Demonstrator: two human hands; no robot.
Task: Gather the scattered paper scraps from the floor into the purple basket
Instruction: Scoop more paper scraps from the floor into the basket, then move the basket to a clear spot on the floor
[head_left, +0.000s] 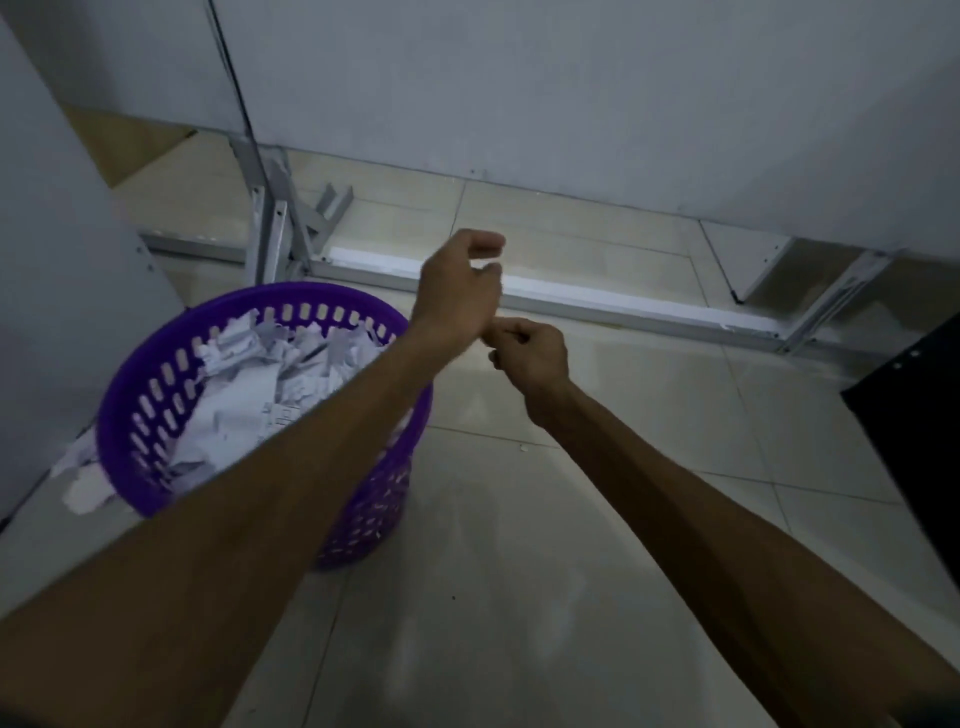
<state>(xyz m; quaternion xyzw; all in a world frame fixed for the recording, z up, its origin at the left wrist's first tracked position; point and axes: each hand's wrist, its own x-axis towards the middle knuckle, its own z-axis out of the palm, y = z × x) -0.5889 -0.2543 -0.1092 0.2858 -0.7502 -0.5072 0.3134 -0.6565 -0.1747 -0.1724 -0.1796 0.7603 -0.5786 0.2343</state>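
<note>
**Two hands up, basket full of paper**

Purple basket (156, 374) at the left of the frame, standing on the pale tile floor (597, 519). Full of white paper scraps (249, 384), heaped up to the rim. A few more scraps (85, 475) outside it, at the far left, lying on the floor and touching the basket's side. One tiny white bit (523, 447) alone on the tiles near the middle of the frame, well apart from the basket.

Both arms stretched out from the bottom of the frame toward the middle. Left hand (460, 291) highest, just right of the basket's rim, up in the air. Fingers curled in, thumb and first finger bent close with a small gap between them. Nothing seen in that gap. Right hand (530, 351) just below and to the right, fingers folded into a loose fist, its knuckles touching or almost touching the left wrist. Cannot tell if a scrap sits inside the fist, too dark and blurry.

Grey wall panels (571, 93) across the top. Metal rails (597, 306) on the floor below them, running across the middle. Something black (914, 395) at the right edge.
</note>
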